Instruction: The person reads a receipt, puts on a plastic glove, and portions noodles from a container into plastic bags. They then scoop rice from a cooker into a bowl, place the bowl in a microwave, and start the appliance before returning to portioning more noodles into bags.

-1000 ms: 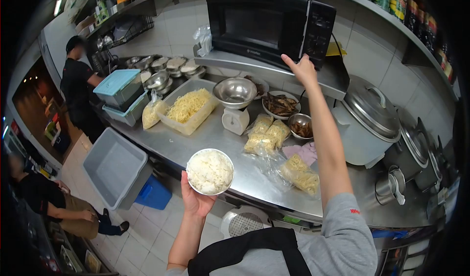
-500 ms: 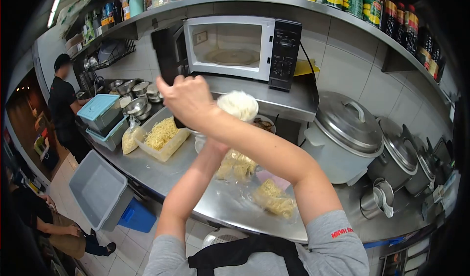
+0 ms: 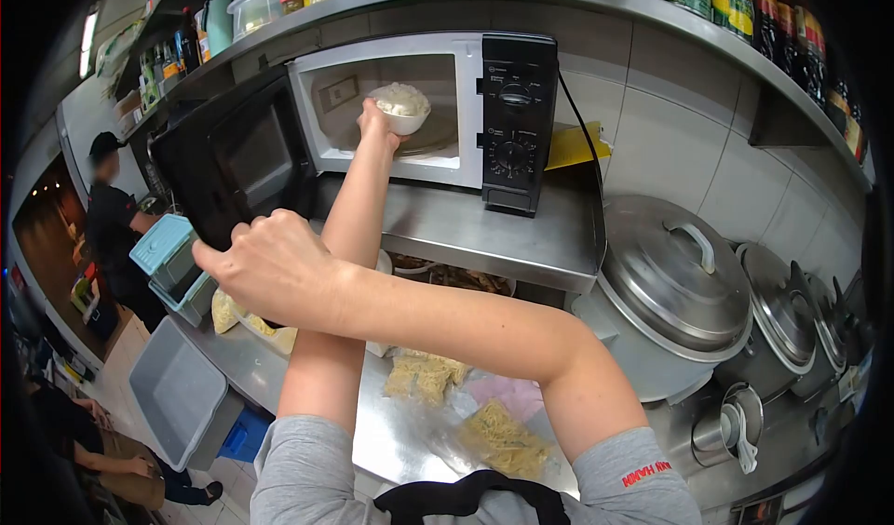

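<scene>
My left hand [image 3: 377, 123] is inside the open microwave [image 3: 510, 106], closed round a white bowl [image 3: 406, 121] heaped with white rice. The bowl is upright, above the glass turntable [image 3: 433, 141]. Crossing over my left arm, my right hand [image 3: 270, 269] has its fingers curled, just below and in front of the open black microwave door [image 3: 244, 157]. A bit of something dark shows under that hand; what it is stays hidden.
Bagged noodles [image 3: 503, 437] lie on the steel counter [image 3: 391, 432]. At the right stand a large lidded pot [image 3: 675, 274] and metal ladles. A shelf [image 3: 643, 6] with cans and bottles runs overhead. A grey tub [image 3: 177, 385] and two other people are at the left.
My left hand has carried the rice bowl up into the microwave. My right hand has moved left and down, and the door now appears wider open. The view has shifted.
</scene>
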A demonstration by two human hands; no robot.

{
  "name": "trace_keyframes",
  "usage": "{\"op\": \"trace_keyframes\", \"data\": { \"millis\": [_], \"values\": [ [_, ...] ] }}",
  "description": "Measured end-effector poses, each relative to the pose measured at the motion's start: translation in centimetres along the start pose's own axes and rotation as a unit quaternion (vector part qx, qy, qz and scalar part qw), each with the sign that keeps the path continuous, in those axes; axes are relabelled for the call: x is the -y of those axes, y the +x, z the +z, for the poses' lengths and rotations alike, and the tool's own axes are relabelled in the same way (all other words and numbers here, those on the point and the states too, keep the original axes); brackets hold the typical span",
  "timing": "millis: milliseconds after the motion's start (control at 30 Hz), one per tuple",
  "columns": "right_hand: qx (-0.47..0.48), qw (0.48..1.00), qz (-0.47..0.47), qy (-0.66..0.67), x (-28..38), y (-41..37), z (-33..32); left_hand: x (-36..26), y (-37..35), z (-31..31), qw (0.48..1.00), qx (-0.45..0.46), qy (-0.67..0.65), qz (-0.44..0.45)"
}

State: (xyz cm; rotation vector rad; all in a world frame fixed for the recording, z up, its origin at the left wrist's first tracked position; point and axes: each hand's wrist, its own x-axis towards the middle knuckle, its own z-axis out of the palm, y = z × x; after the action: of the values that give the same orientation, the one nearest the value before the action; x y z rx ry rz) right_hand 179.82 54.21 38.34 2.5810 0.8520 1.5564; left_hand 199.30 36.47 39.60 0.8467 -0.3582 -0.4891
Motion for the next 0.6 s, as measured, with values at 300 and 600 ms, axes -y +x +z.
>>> {"op": "trace_keyframes", "data": {
  "millis": [300,600],
  "values": [
    [-0.038,0.999,-0.002,0.006,-1.5,-1.8,-1.0,0.9,7.1,-0.5,0.996,-0.018,0.081,-0.022],
    [-0.006,0.997,0.069,-0.033,-1.1,-2.9,-2.6,2.6,0.1,1.9,0.957,-0.164,0.210,0.115]
  ]
}}
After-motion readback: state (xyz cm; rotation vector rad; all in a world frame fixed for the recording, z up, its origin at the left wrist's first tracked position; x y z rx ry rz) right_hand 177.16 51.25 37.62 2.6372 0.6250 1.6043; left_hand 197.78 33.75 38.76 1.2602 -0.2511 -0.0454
